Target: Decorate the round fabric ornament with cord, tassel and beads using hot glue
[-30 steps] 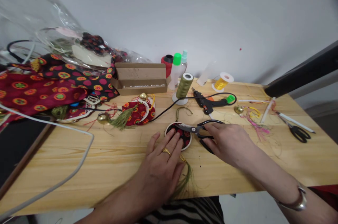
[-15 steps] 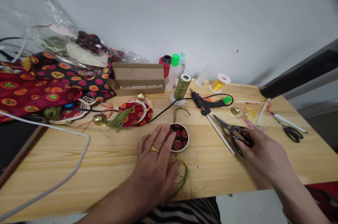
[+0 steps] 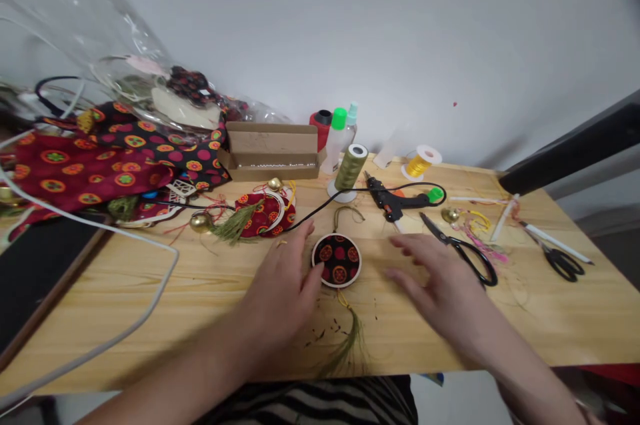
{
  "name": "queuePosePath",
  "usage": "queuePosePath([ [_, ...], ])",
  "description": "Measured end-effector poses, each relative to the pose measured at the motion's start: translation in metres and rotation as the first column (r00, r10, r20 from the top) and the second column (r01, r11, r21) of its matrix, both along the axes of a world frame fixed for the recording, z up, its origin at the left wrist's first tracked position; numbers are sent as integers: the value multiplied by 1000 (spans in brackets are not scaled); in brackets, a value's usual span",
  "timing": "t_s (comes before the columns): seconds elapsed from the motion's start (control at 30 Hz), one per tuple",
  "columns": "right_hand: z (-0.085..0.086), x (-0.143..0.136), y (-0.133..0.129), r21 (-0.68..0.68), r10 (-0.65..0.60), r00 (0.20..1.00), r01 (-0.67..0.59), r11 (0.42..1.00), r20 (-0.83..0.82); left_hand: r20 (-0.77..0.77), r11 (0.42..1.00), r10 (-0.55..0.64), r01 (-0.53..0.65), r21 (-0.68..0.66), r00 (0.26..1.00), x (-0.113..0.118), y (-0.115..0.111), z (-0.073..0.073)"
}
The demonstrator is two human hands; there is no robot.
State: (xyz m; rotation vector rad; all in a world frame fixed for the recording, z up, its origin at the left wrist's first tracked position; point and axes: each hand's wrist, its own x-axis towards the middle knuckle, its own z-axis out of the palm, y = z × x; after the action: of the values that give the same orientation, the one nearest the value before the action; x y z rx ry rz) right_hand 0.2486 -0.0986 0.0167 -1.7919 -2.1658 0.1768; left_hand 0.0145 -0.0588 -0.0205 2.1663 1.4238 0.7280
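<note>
A round black patterned fabric piece in a pale ring lies flat on the wooden table, with a cord loop above it and a green tassel below. At its left edge is my left hand, fingers apart, thumb near or touching the ring. My right hand hovers to the right of the piece, holding nothing, thumb apart from the fingers. Black-handled scissors lie just beyond my right hand, and a black glue gun rests behind it.
A green thread spool, a white bottle and an open cardboard box stand at the back. Patterned fabric is heaped at the left. A white cable crosses the left side. More scissors lie far right.
My right hand has let go of the scissors and moved left toward the round piece. My left hand has drawn back left off the piece, uncovering it. The view has shifted slightly.
</note>
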Motion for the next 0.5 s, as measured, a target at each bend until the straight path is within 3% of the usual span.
queuePosePath([
  [0.07, 1, -30, 10, -39, 87, 996, -88, 995, -26, -35, 999, 0, 1, 36, 999, 0, 9, 2],
  [0.17, -5, -58, 21, -100, 93, 996, -94, 991, -11, -78, 992, -2, 12, 128, 997, -1, 18, -2],
  [0.33, -18, -68, 25, -116, 54, 998, -57, 992, -26, -73, 992, -42, 51, 112, 996, -3, 22, -9],
  [0.5, -21, -69, 24, -129, 67, 996, -74, 989, -58, -16, 998, -66, 66, 14, 998, 0, 24, -5],
])
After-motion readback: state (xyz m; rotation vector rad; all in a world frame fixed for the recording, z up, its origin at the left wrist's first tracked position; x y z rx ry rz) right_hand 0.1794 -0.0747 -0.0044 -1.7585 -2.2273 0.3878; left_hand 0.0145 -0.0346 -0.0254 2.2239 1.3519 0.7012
